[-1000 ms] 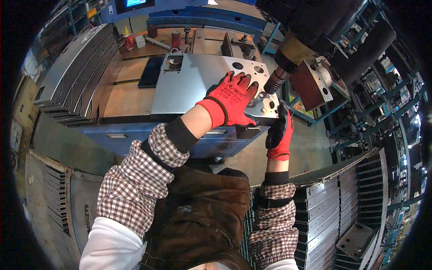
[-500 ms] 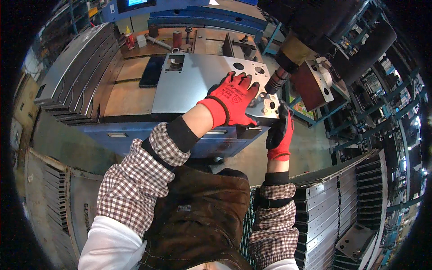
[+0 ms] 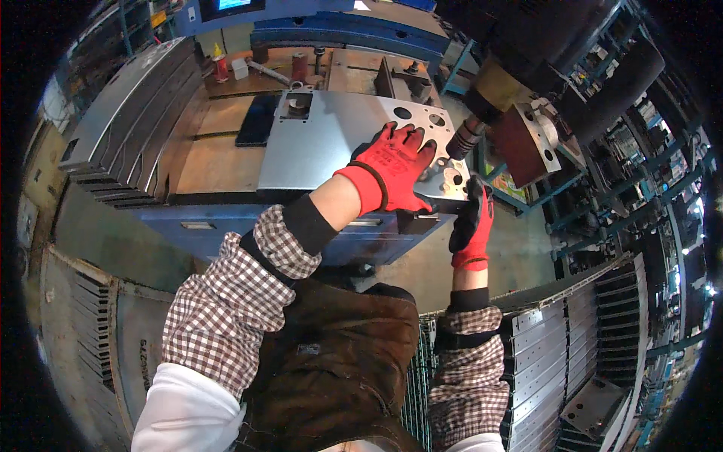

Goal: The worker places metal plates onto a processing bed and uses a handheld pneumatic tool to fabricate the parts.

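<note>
A bent sheet-metal panel with round holes at its right end lies on the bench, directly in front of me. My left hand, in a red glove with dark fingertips, rests on top of it with the fingers spread. At the panel's front right corner, my right hand in a matching glove has its fingers closed around the edge. Just above the holed end, between both hands, the machine's dark spindle points down at a slant. Its tip sits close to the metal; whether it touches I cannot tell.
Several formed metal panels stand stacked at the left. A dark flat slab lies beside the panel. Behind it are a red bottle, a hammer and a clamp block. More panels fill a rack at lower right.
The whole view has shifted very slightly. Both hands keep their places on the panel, and the spindle stays close above the holed end.
</note>
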